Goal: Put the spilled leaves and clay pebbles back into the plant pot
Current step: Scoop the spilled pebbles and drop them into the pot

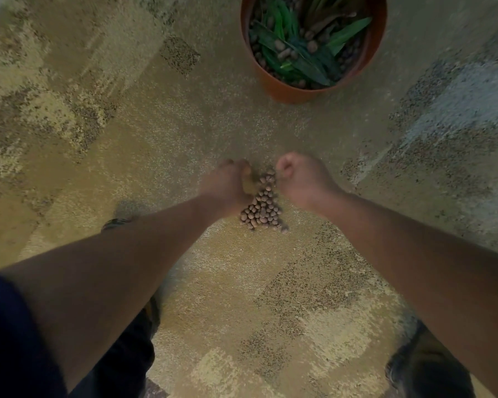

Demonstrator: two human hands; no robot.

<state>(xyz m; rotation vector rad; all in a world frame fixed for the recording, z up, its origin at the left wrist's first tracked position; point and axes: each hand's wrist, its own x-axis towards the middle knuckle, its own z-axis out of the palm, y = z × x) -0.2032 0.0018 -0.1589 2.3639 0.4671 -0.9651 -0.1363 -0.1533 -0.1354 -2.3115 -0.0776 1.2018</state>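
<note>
Bottom of frame: dark trousers at lower left, a dark shoe (pixel 431 372) at lower right, both on patterned beige carpet (pixel 127 116). Two bare forearms ran up from there toward the centre.

Centre: left hand (pixel 227 186), fingers curled downward against the left edge of the heap, blurred; whether it enclosed anything could not be told. Right hand (pixel 301 179), curled into a fist just beside the heap's upper right; whether pebbles lay inside the fist could not be told.

Between the hands: clay pebbles (pixel 263 205), a small brown heap on the carpet, touching or nearly touching both hands.

Upper right of centre: plant pot (pixel 288 90), orange-brown, upright, well apart from the heap. Inside it, green leaves (pixel 302 57) lying over more pebbles. No loose leaves seen on the carpet.

Step in hand, as judged: gathering the last heap; leaves appear already returned.

Next move calls for: cupping both hands under the heap, lifting without letting pebbles roll free, and carrying them forward over the pot's rim.
</note>
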